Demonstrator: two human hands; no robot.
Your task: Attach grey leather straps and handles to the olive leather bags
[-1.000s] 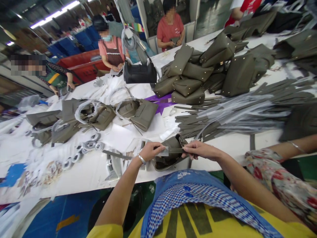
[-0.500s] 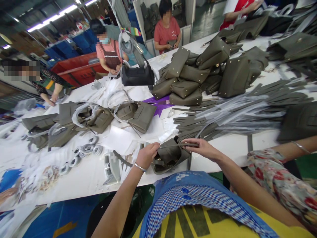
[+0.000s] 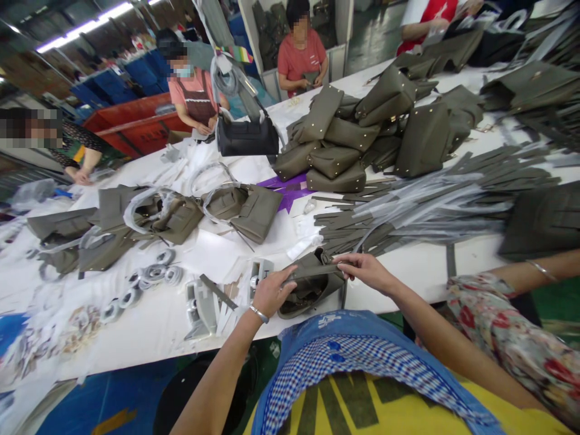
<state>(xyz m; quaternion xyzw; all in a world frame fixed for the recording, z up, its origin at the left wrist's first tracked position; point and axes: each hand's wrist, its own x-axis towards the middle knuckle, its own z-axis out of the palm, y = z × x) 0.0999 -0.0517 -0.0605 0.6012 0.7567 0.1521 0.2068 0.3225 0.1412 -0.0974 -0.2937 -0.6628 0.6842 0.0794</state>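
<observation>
An olive-green handbag [image 3: 304, 302] lies on the table right in front of me, its mouth gaping towards me. Across its top runs a flat olive strap [image 3: 315, 271], stretched between my two hands. My left hand [image 3: 273, 292] is closed on the strap's left end, thumb and fingers on either side of it. At the other end, my right hand [image 3: 365, 270] pinches the strap between thumb and fingertips beside the bag's right edge. The inside of the bag is dark and partly hidden by the strap.
Many olive straps [image 3: 421, 205], some plastic-wrapped, lie beyond my right hand. Behind them is a heap of olive bags [image 3: 338, 160]. Tape rolls [image 3: 154, 275] and bags with wrapped handles [image 3: 181, 217] are at left. A co-worker's floral sleeve [image 3: 493, 326] is close on my right.
The strap has turned so more of its flat face shows. My left hand has shifted slightly and its thumb and fingers are further apart. The whole view has moved a little.
</observation>
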